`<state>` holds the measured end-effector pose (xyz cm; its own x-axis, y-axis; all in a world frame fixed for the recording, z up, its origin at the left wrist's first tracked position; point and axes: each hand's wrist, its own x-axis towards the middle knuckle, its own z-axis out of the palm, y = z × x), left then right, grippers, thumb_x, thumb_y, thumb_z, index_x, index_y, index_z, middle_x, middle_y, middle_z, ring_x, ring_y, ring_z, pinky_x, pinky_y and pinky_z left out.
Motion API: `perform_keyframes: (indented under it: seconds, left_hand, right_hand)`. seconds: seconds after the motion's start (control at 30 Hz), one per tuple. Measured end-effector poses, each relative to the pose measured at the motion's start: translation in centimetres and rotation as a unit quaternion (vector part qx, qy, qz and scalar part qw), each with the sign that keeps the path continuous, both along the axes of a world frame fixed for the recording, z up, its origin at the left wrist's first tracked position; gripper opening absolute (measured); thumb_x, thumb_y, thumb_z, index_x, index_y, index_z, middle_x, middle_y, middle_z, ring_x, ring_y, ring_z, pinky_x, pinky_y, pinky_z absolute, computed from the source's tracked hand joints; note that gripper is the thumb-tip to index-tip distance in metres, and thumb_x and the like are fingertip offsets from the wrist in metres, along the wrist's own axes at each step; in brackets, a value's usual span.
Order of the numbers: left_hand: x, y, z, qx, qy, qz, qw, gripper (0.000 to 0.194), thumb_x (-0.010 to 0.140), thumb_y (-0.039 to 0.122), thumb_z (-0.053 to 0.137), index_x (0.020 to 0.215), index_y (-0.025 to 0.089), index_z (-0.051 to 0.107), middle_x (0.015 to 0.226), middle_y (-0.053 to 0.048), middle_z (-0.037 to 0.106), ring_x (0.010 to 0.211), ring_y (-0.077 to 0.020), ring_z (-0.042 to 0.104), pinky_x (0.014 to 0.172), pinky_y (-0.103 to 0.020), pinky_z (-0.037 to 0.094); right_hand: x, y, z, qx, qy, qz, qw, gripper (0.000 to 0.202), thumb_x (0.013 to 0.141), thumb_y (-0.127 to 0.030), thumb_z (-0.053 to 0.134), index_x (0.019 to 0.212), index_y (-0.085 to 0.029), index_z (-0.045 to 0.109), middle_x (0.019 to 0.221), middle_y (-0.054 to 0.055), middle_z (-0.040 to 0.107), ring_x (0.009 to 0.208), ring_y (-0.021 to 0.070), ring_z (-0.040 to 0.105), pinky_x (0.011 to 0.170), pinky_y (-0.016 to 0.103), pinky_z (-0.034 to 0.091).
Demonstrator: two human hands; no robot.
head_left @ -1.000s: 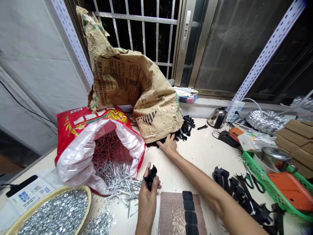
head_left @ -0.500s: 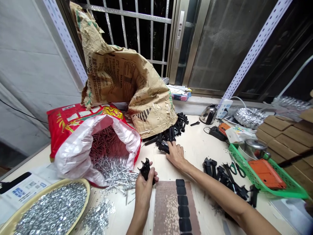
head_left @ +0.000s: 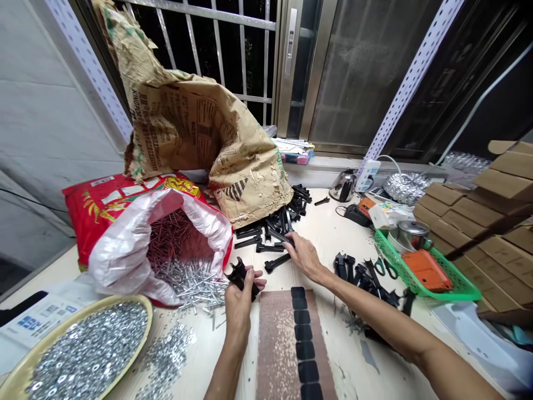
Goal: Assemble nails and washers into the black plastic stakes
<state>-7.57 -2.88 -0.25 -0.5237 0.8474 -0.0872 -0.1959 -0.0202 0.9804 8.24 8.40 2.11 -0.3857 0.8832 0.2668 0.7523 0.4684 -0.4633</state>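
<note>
My left hand (head_left: 242, 294) is closed around black plastic parts (head_left: 238, 273), whose forked ends stick up past the fingers. To the right and farther back, my right hand (head_left: 306, 255) has its fingertips on a black part at the front of a pile of black parts (head_left: 295, 204). Several loose black parts lie beside those fingers, one of them (head_left: 276, 263) just to the left. Below the hands lies a brown board (head_left: 277, 344) with a column of black pads (head_left: 303, 332).
A red and white sack (head_left: 125, 244) spills silver nails (head_left: 204, 286) at left. A yellow tray (head_left: 145, 328) holds washers. Behind stands a torn paper sack (head_left: 250, 183). At right are more black parts (head_left: 345, 266), scissors (head_left: 385, 268), a green basket (head_left: 453, 293) and cardboard boxes (head_left: 491, 250).
The view has shifted, so most things sit farther left. Several black parts now lie spread apart in front of the pile near my right hand. My left hand still holds its black parts.
</note>
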Motion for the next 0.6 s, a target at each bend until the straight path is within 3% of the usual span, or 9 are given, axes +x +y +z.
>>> perform_keyframes:
  seconds: [0.07, 0.13, 0.2, 0.27, 0.33, 0.4, 0.5, 0.6]
  left_hand:
    - [0.0, -0.1, 0.0, 0.022, 0.07, 0.019, 0.997, 0.039, 0.079, 0.042, 0.059, 0.107, 0.016, 0.06, 0.107, -0.012, 0.068, 0.095, -0.0245, 0.066, 0.087, -0.04, 0.049]
    - [0.0, -0.3, 0.1, 0.054, 0.159, 0.011, 0.986, 0.037, 0.077, 0.033, 0.062, 0.112, 0.019, 0.062, 0.122, -0.011, 0.062, 0.119, -0.0262, 0.053, 0.104, -0.043, 0.034]
    - [0.1, -0.4, 0.3, 0.087, 0.202, -0.047, 0.974, 0.038, 0.073, 0.023, 0.064, 0.111, 0.022, 0.065, 0.125, -0.008, 0.061, 0.128, -0.0251, 0.043, 0.112, -0.042, 0.02]
    - [0.3, -0.4, 0.6, 0.104, 0.186, -0.116, 0.97, 0.036, 0.067, 0.015, 0.065, 0.103, 0.024, 0.069, 0.118, -0.006, 0.065, 0.125, -0.0245, 0.047, 0.113, -0.04, 0.018]
    - [0.4, -0.3, 0.6, 0.075, 0.139, -0.123, 0.98, 0.03, 0.065, 0.014, 0.067, 0.094, 0.022, 0.07, 0.104, -0.007, 0.069, 0.108, -0.0244, 0.059, 0.106, -0.038, 0.033]
    - [0.3, -0.2, 0.5, 0.007, 0.063, -0.095, 0.993, 0.028, 0.065, 0.021, 0.071, 0.093, 0.018, 0.069, 0.088, -0.007, 0.07, 0.082, -0.022, 0.066, 0.086, -0.036, 0.048]
    - [-0.3, 0.0, 0.5, -0.043, -0.117, -0.079, 0.989, 0.042, 0.065, 0.028, 0.075, 0.103, 0.013, 0.064, 0.079, -0.005, 0.068, 0.063, -0.0157, 0.063, 0.067, -0.029, 0.051]
    - [-1.0, 0.1, 0.9, -0.009, -0.268, -0.094, 0.959, 0.045, 0.063, 0.018, 0.076, 0.106, 0.011, 0.063, 0.087, -0.007, 0.069, 0.066, -0.0135, 0.064, 0.072, -0.029, 0.053]
  right_hand:
    - [0.1, -1.5, 0.8, -0.033, 0.045, 0.054, 0.997, 0.023, 0.092, -0.034, 0.046, 0.107, -0.02, 0.055, 0.093, 0.003, 0.064, 0.081, 0.0157, 0.058, 0.072, 0.027, 0.039]
    - [0.1, -2.9, 1.5, -0.055, 0.063, 0.116, 0.99, 0.019, 0.089, -0.035, 0.05, 0.098, -0.019, 0.058, 0.088, 0.002, 0.064, 0.078, 0.0145, 0.057, 0.07, 0.025, 0.039]
    - [0.1, -3.8, 2.1, -0.088, 0.085, 0.154, 0.981, 0.02, 0.087, -0.036, 0.052, 0.096, -0.019, 0.058, 0.084, 0.001, 0.064, 0.074, 0.013, 0.057, 0.069, 0.024, 0.04]
    - [0.0, -3.7, 2.3, -0.158, 0.115, 0.162, 0.967, 0.028, 0.091, -0.039, 0.044, 0.107, -0.018, 0.053, 0.082, 0.0, 0.063, 0.065, 0.0109, 0.057, 0.064, 0.023, 0.042]
    - [0.0, -2.7, 1.9, -0.208, 0.123, 0.154, 0.958, 0.035, 0.096, -0.039, 0.029, 0.119, -0.018, 0.046, 0.086, 0.001, 0.063, 0.06, 0.01, 0.057, 0.06, 0.023, 0.044]
    - [0.2, -1.4, 1.0, -0.18, 0.069, 0.158, 0.969, 0.035, 0.097, -0.034, 0.027, 0.124, -0.02, 0.044, 0.099, 0.004, 0.062, 0.073, 0.0117, 0.06, 0.069, 0.025, 0.046]
    - [0.5, -0.2, -0.9, -0.06, -0.11, 0.161, 0.979, 0.027, 0.09, -0.022, 0.046, 0.116, -0.022, 0.056, 0.111, 0.006, 0.057, 0.101, 0.0175, 0.054, 0.088, 0.031, 0.04]
    - [0.4, 0.1, -2.1, -0.019, -0.203, 0.138, 0.969, 0.019, 0.089, -0.021, 0.048, 0.102, -0.019, 0.062, 0.103, 0.006, 0.059, 0.102, 0.0196, 0.052, 0.091, 0.032, 0.037]
